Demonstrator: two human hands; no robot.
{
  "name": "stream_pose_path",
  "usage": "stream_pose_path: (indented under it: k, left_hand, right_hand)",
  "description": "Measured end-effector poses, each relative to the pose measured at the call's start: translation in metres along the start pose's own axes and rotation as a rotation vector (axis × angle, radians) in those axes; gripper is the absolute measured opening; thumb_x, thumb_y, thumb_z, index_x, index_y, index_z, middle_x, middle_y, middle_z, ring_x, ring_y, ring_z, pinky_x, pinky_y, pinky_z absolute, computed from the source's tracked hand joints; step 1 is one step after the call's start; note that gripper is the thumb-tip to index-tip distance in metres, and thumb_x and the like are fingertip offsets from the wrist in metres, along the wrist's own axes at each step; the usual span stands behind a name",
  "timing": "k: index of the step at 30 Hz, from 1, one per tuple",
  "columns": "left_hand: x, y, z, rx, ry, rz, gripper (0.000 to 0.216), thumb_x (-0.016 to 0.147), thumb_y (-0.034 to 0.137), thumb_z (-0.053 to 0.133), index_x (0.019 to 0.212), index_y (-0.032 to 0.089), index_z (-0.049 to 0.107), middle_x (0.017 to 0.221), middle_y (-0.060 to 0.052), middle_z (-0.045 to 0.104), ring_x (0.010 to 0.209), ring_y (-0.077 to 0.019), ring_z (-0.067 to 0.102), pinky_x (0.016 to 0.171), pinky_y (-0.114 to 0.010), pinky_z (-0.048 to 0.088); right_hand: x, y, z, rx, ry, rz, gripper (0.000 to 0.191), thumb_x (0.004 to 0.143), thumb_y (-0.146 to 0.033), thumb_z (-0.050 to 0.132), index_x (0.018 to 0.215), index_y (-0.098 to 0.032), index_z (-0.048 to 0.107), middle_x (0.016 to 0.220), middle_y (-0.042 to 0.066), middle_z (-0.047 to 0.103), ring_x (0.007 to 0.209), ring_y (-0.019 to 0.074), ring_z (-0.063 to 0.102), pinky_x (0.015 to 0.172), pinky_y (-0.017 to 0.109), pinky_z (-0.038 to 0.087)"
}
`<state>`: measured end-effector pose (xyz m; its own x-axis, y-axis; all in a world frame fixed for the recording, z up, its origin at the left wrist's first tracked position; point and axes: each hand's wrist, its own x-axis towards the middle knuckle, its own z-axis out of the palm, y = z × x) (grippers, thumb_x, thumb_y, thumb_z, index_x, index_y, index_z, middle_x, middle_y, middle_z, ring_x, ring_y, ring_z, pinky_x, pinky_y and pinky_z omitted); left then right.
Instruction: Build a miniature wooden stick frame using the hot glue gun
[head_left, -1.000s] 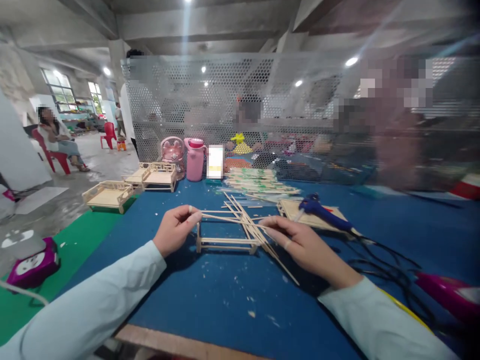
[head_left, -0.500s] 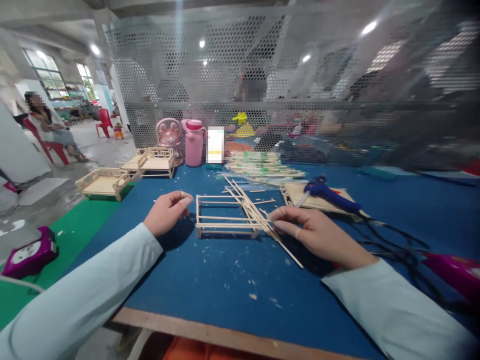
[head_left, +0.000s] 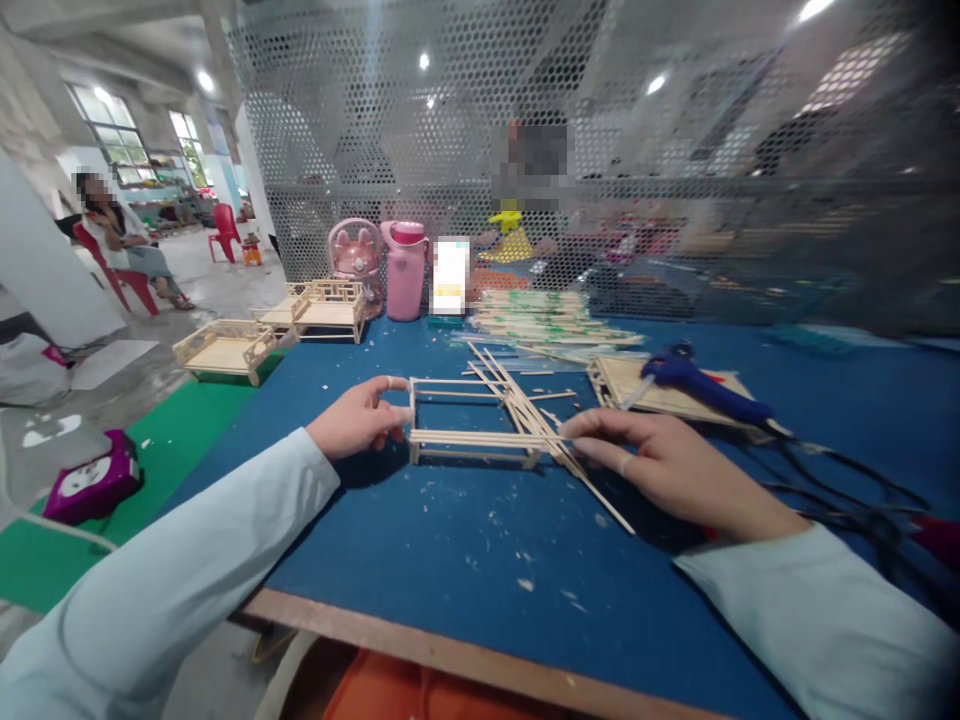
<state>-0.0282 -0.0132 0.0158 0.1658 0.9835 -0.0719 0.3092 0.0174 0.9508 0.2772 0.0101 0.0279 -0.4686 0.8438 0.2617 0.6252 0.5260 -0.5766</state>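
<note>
A small open frame of thin wooden sticks stands on the blue tabletop in front of me. At its left end my left hand has its index finger on the back corner and its thumb near the front one. My right hand pinches the right end of a wooden stick, which lies along the frame's front rail. Several loose sticks cross the frame's right side and slant toward me. The frame's right end is partly hidden behind them.
A blue glue gun rests on a flat wooden piece at right, its cables trailing. Behind are bundled sticks, a pink flask, and finished wooden pieces. A perforated screen rises at the back; a person sits far left.
My left hand has moved right onto the frame's left end. The stick in my right hand has come down against the front rail. The whole view has shifted slightly.
</note>
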Motion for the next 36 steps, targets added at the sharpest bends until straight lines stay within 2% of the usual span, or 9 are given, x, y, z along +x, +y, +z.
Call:
stream_pose_path:
  k: [3,5,7,10,14,18,26,30,36]
  left_hand:
    - [-0.001,-0.002,-0.002,0.136,0.13,0.175,0.04,0.076,0.025,0.056,0.113,0.011,0.054,0.051,0.006,0.049,0.041,-0.0076,0.04,0.044,-0.021,0.032]
    - [-0.002,-0.003,-0.002,0.307,0.27,0.382,0.028,0.077,0.027,0.056,0.102,0.014,0.061,0.055,0.004,0.05,0.048,-0.0086,0.043,0.051,-0.023,0.037]
    - [-0.006,-0.003,0.0,0.51,0.351,0.581,0.019,0.08,0.029,0.055,0.089,0.016,0.066,0.064,0.0,0.057,0.058,-0.0113,0.049,0.06,-0.025,0.04]
    - [-0.011,0.0,0.01,0.767,0.326,0.805,0.022,0.086,0.033,0.052,0.084,0.018,0.069,0.079,-0.006,0.066,0.075,-0.0161,0.055,0.071,-0.029,0.041]
    - [-0.018,0.003,0.029,0.984,0.303,0.962,0.023,0.089,0.035,0.05,0.086,0.022,0.069,0.085,-0.003,0.071,0.08,-0.0176,0.057,0.071,-0.032,0.035]
    - [-0.019,0.004,0.039,1.038,0.336,1.003,0.019,0.089,0.03,0.052,0.085,0.022,0.069,0.085,0.0,0.072,0.078,-0.0162,0.057,0.07,-0.033,0.03]
    - [-0.015,-0.001,0.039,1.047,0.305,0.979,0.017,0.089,0.028,0.053,0.082,0.021,0.068,0.085,0.001,0.072,0.073,-0.0152,0.056,0.068,-0.032,0.029]
    - [-0.015,-0.002,0.039,1.045,0.298,0.977,0.017,0.088,0.028,0.054,0.083,0.02,0.068,0.085,0.001,0.072,0.073,-0.0151,0.057,0.069,-0.031,0.03]
    - [-0.015,-0.002,0.041,1.03,0.288,0.967,0.017,0.088,0.026,0.054,0.081,0.02,0.068,0.085,0.0,0.072,0.073,-0.0152,0.058,0.07,-0.032,0.031]
  right_hand:
    - [-0.001,0.001,0.0,-0.011,-0.002,0.005,0.029,0.073,-0.052,0.056,0.074,-0.025,0.067,0.075,0.005,0.07,0.071,0.0256,0.063,0.069,0.039,0.05]
    - [-0.001,0.001,0.0,-0.01,-0.003,0.008,0.028,0.074,-0.051,0.056,0.074,-0.025,0.068,0.077,0.005,0.071,0.072,0.0262,0.063,0.069,0.039,0.05]
    - [0.0,0.0,0.0,-0.006,-0.004,0.008,0.028,0.074,-0.051,0.056,0.074,-0.026,0.067,0.077,0.006,0.071,0.073,0.0265,0.064,0.069,0.039,0.049]
    - [-0.001,-0.003,-0.001,-0.008,-0.007,0.011,0.026,0.074,-0.048,0.055,0.073,-0.025,0.067,0.075,0.005,0.07,0.071,0.0252,0.063,0.068,0.038,0.049]
    - [-0.003,-0.008,-0.002,-0.024,-0.023,0.012,0.023,0.076,-0.042,0.053,0.075,-0.023,0.066,0.076,0.004,0.07,0.072,0.0226,0.063,0.069,0.035,0.048]
    - [-0.005,-0.012,-0.003,-0.063,-0.053,0.001,0.023,0.079,-0.038,0.05,0.078,-0.02,0.065,0.076,0.003,0.07,0.072,0.0198,0.063,0.069,0.031,0.047]
    - [-0.005,-0.012,0.0,-0.102,-0.027,-0.033,0.018,0.079,-0.031,0.05,0.077,-0.02,0.064,0.072,0.002,0.068,0.067,0.0167,0.062,0.063,0.028,0.047]
    - [-0.004,-0.014,0.007,-0.169,0.041,-0.129,0.018,0.08,-0.028,0.052,0.084,-0.019,0.067,0.083,0.005,0.071,0.073,0.017,0.064,0.067,0.028,0.048]
    - [-0.003,-0.016,0.015,-0.284,0.086,-0.235,0.021,0.084,-0.023,0.049,0.082,-0.018,0.068,0.081,0.005,0.073,0.074,0.0168,0.065,0.065,0.027,0.047]
